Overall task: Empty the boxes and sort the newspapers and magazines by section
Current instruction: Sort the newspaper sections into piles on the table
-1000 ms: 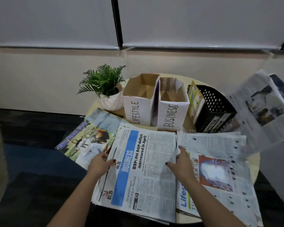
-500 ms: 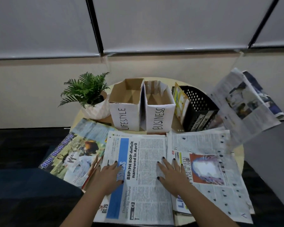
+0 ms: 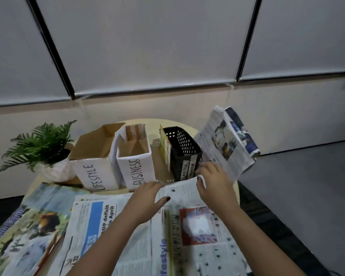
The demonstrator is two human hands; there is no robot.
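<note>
The left hand is lying at the centre of the view with fingers extended and relaxed, its fingertips touching the far edge of the white Lifestyle newspaper, which is spreading flat over the round pale wooden table toward 5 o'clock. The right hand is sitting just at 3 o'clock of the left, thumb and fingers pinching that paper's top edge. At 7 o'clock the blue-banded Business newspaper is lying beside it, and a colourful magazine is resting at 8 o'clock. At 11 o'clock the white cardboard box marked LIFESTYLE and the white box marked BUSINESS are standing touching. A black perforated plastic basket is standing at 12 o'clock, and a folded newspaper is leaning at 1 o'clock.
</note>
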